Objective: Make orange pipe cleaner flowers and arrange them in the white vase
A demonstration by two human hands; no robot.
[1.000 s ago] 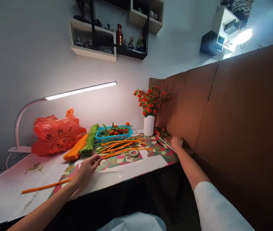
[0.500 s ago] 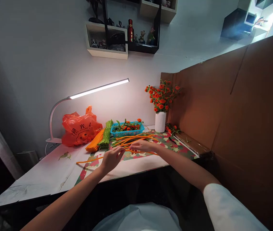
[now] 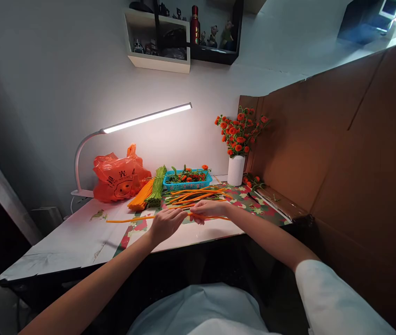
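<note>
An orange pipe cleaner point(image 3: 128, 220) stretches sideways through both hands above the front of the table. My left hand point(image 3: 168, 224) is closed round its middle, and one end sticks out to the left. Close beside it, my right hand point(image 3: 207, 210) pinches the same pipe cleaner, whose other end shows to the right. Just behind the hands, more orange and green pipe cleaners point(image 3: 194, 195) lie loose on a patterned mat point(image 3: 267, 211). An orange bundle point(image 3: 140, 197) and a green bundle point(image 3: 156, 187) of pipe cleaners rest to the left of them.
A blue basket point(image 3: 187, 186) with orange flowers and green stems stands at the back. Right of it is a white vase point(image 3: 236, 170) of orange flowers. A red plastic bag point(image 3: 119, 179) sits by the desk lamp point(image 3: 81, 163). A cardboard wall point(image 3: 358, 149) bounds the right side.
The pipe cleaner's left end has risen and now lies nearly level. Its right part now shows beyond my right hand, which has turned. The view has tilted down slightly.
</note>
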